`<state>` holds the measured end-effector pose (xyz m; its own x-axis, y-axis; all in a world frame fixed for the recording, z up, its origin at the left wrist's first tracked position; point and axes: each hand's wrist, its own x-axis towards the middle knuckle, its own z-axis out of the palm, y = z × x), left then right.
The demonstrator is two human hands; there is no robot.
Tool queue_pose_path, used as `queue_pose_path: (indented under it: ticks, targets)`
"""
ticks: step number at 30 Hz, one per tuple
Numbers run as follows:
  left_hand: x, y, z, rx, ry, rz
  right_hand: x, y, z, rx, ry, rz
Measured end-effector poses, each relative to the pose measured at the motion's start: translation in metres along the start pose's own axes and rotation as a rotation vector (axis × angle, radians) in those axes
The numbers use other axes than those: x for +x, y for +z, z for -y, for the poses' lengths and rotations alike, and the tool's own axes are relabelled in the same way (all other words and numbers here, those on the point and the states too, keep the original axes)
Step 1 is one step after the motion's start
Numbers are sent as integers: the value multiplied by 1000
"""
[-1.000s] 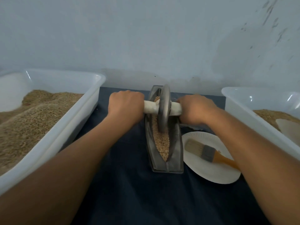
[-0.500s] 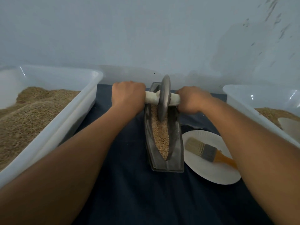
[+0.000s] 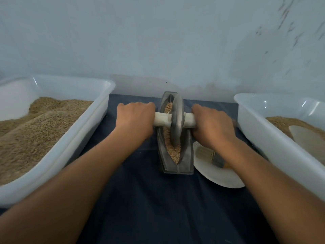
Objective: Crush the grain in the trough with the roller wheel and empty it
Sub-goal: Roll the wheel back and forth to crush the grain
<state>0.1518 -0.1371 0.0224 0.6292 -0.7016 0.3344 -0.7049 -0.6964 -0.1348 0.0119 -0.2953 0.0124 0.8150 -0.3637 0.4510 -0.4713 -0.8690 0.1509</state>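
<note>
A narrow grey metal trough (image 3: 186, 164) lies lengthwise on the dark cloth, filled with tan grain (image 3: 175, 154). A grey metal roller wheel (image 3: 176, 120) stands upright in the trough's middle, its rim sunk in the grain. A white axle handle (image 3: 162, 119) runs through the wheel. My left hand (image 3: 135, 118) grips the handle's left end. My right hand (image 3: 211, 125) grips its right end, which is mostly hidden by the fingers.
A large white tub (image 3: 98, 110) of grain sits at the left, another white tub (image 3: 260, 132) with grain and a scoop at the right. A paper plate (image 3: 219, 175) holding a paintbrush (image 3: 209, 155) lies right of the trough. A pale wall stands close behind.
The wheel rolled to the far end of the trough, then came back toward me to the middle. Both hands kept their grip on the handle.
</note>
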Motion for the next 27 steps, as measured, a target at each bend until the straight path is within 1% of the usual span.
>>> queue_pose_path:
  ticks: [3, 8, 11, 13, 16, 18, 21, 25, 27]
  targets:
    - [-6, -6, 0, -23, -5, 65, -15, -7, 6, -25, -3, -49]
    - [-12, -1, 4, -35, -25, 99, -21, -7, 10, -112, -41, -122]
    - [-4, 2, 6, -63, -35, 139, -6, -4, 7, -132, -56, -93]
    - [4, 4, 6, -58, -40, 148, 7, 0, 3, -119, -35, -28]
    - [19, 7, 4, -39, -43, 119, 29, 4, -4, -55, 0, 101]
    - [29, 9, 2, -21, -38, 94, 43, 6, -9, -15, -13, 192]
    - [43, 15, 1, 8, -24, 40, 64, 7, -14, 13, -39, 362]
    - [55, 22, 3, 3, -21, -15, 87, 4, -13, 37, -12, 594]
    - [58, 25, 4, -9, -15, -34, 95, 2, -14, 50, -19, 670]
